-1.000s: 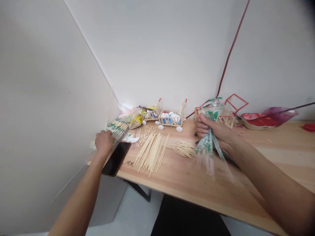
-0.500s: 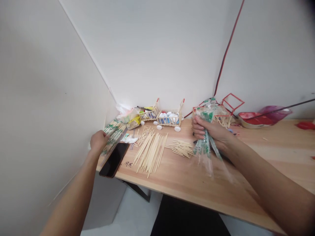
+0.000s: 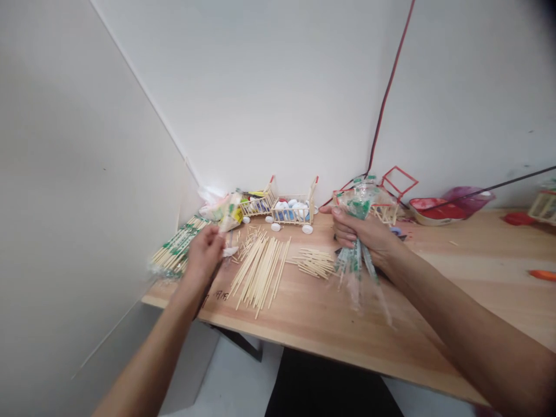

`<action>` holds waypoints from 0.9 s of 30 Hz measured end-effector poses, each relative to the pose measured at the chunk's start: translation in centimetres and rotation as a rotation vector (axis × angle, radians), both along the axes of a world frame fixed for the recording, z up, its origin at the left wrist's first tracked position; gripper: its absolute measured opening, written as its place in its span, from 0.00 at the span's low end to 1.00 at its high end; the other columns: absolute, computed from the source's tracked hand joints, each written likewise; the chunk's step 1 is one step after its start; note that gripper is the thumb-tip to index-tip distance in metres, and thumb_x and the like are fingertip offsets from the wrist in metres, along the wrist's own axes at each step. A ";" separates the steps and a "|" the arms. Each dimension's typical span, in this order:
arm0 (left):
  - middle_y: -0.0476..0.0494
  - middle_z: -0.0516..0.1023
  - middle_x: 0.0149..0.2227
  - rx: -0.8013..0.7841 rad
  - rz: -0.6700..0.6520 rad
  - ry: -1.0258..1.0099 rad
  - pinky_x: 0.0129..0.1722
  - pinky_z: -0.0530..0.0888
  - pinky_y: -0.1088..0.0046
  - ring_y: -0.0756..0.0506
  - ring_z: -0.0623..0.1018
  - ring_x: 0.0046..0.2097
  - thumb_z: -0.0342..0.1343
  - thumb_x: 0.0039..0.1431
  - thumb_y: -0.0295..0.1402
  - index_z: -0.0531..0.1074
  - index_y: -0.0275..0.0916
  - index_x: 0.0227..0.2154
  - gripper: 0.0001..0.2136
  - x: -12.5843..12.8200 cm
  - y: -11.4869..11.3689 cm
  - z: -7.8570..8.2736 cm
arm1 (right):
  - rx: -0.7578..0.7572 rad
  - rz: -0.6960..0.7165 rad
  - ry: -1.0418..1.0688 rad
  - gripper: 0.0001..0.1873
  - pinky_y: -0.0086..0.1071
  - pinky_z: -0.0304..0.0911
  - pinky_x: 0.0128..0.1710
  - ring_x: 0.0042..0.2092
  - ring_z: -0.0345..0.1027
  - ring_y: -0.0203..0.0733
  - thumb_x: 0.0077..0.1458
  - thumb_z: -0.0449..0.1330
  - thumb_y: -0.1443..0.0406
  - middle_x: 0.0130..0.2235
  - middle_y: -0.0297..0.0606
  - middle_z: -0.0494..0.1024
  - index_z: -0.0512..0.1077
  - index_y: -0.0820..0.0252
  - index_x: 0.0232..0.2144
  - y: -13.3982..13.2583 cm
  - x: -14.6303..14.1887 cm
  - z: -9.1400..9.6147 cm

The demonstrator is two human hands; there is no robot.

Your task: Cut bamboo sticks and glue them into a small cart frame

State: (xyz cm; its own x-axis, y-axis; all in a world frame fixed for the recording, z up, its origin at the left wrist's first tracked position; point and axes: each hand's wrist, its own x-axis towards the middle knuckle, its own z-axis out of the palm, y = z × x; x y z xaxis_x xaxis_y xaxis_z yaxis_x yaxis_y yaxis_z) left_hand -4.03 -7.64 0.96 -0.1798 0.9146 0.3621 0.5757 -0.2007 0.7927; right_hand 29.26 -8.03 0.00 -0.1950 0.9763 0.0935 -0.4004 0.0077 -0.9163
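My left hand (image 3: 205, 255) is closed on a slim packet of wrapped chopsticks (image 3: 230, 212), whose pale, green-marked end sticks up past the fingers. To its left lies a pile of chopsticks in clear, green-printed wrappers (image 3: 176, 249). My right hand (image 3: 354, 227) grips a bunch of crumpled clear plastic wrappers (image 3: 357, 269) with green print, their tails hanging over the table; its index finger points out to the left. Between the hands lie a spread of bare wooden sticks (image 3: 263, 272) and a smaller heap of short sticks (image 3: 313, 263).
Two small stick-built carts (image 3: 292, 211) on white wheels stand at the wall, one holding white and blue pieces. Farther right are a red-framed cart (image 3: 384, 214), a tub of red stuff (image 3: 436, 211) and an orange object (image 3: 542, 275). The wooden table (image 3: 299, 330) ends towards me.
My left hand has moved right, away from the wrapper pile, with a packet now showing above its fingers. It now covers most of the phone. My right hand keeps its wrappers.
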 end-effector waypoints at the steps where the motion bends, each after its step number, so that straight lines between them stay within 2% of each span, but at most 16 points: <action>1: 0.55 0.66 0.20 -0.062 -0.153 -0.121 0.19 0.59 0.80 0.54 0.63 0.18 0.55 0.52 0.41 0.65 0.39 0.29 0.11 2.4 -1.0 -0.7 | 0.004 -0.004 0.000 0.16 0.22 0.45 0.15 0.19 0.38 0.27 0.51 0.65 0.55 0.18 0.22 0.47 0.72 0.59 0.37 0.0 -0.1 0.0; 2: 0.56 0.66 0.19 -0.119 -0.252 -0.219 0.18 0.58 0.80 0.55 0.61 0.18 0.55 0.53 0.42 0.64 0.39 0.29 0.11 4.7 -2.0 -1.4 | 0.004 -0.009 0.006 0.17 0.23 0.45 0.15 0.19 0.38 0.28 0.51 0.65 0.54 0.18 0.22 0.47 0.72 0.59 0.38 0.0 -0.3 -0.1; 5: 0.57 0.65 0.20 -0.239 -0.428 -0.402 0.17 0.55 0.81 0.56 0.59 0.17 0.55 0.55 0.42 0.63 0.39 0.30 0.12 10.6 -4.6 -3.6 | -0.009 -0.031 0.036 0.19 0.24 0.45 0.15 0.19 0.41 0.29 0.52 0.62 0.51 0.20 0.24 0.49 0.72 0.59 0.38 -0.2 -1.1 -0.1; 7: 0.56 0.65 0.20 -0.269 -0.509 -0.495 0.17 0.55 0.81 0.56 0.60 0.17 0.54 0.57 0.41 0.62 0.39 0.29 0.12 13.3 -5.7 -4.6 | -0.005 -0.050 0.036 0.20 0.23 0.45 0.16 0.20 0.44 0.28 0.51 0.63 0.50 0.21 0.25 0.52 0.72 0.60 0.37 -0.4 -1.7 -0.2; 10: 0.56 0.65 0.21 -0.259 -0.531 -0.547 0.18 0.55 0.80 0.56 0.59 0.17 0.53 0.59 0.40 0.62 0.39 0.29 0.11 15.7 -6.6 -5.2 | 0.050 -0.051 -0.044 0.20 0.22 0.45 0.17 0.22 0.48 0.28 0.49 0.65 0.51 0.21 0.26 0.55 0.73 0.61 0.33 -0.7 -2.1 -0.1; 13: 0.54 0.67 0.22 -0.309 -0.546 -0.486 0.18 0.57 0.79 0.55 0.62 0.19 0.48 0.62 0.41 0.64 0.38 0.31 0.11 16.5 -7.2 -5.2 | 0.114 -0.201 -0.092 0.19 0.23 0.44 0.17 0.22 0.48 0.28 0.47 0.66 0.51 0.20 0.26 0.56 0.72 0.62 0.28 -0.7 -1.7 0.1; 15: 0.54 0.63 0.20 -0.344 -0.554 -0.387 0.20 0.58 0.78 0.54 0.61 0.19 0.45 0.63 0.42 0.66 0.38 0.31 0.14 16.6 -7.7 -5.2 | 0.144 -0.338 -0.077 0.20 0.23 0.42 0.17 0.21 0.48 0.27 0.46 0.67 0.51 0.20 0.27 0.57 0.70 0.61 0.25 -0.6 -1.4 0.4; 17: 0.55 0.57 0.17 -0.333 -0.534 -0.299 0.21 0.56 0.77 0.53 0.59 0.20 0.43 0.64 0.42 0.66 0.38 0.28 0.15 16.6 -8.0 -5.3 | 0.147 -0.401 -0.076 0.20 0.23 0.41 0.17 0.21 0.48 0.27 0.45 0.67 0.51 0.20 0.27 0.58 0.69 0.61 0.24 -0.5 -1.4 0.4; 20: 0.55 0.56 0.17 -0.241 -0.465 -0.233 0.23 0.56 0.76 0.52 0.59 0.21 0.43 0.64 0.41 0.62 0.39 0.24 0.16 17.0 -8.1 -5.3 | 0.117 -0.380 -0.113 0.21 0.24 0.41 0.17 0.21 0.48 0.28 0.43 0.67 0.50 0.20 0.28 0.58 0.68 0.60 0.22 -0.8 -2.6 -0.3; 23: 0.54 0.59 0.19 -0.168 -0.422 -0.226 0.24 0.58 0.76 0.52 0.61 0.22 0.42 0.65 0.40 0.61 0.39 0.23 0.16 17.4 -7.7 -4.8 | 0.123 -0.278 -0.177 0.21 0.24 0.41 0.17 0.21 0.47 0.29 0.45 0.65 0.49 0.19 0.27 0.58 0.68 0.60 0.23 -1.4 -4.1 -1.1; 27: 0.53 0.63 0.18 -0.249 -0.545 -0.212 0.24 0.60 0.76 0.52 0.63 0.21 0.44 0.63 0.42 0.64 0.39 0.24 0.16 16.0 -6.2 -3.3 | 0.144 -0.210 -0.237 0.21 0.25 0.41 0.18 0.20 0.45 0.28 0.48 0.62 0.47 0.19 0.27 0.58 0.70 0.60 0.26 -2.0 -4.2 -1.0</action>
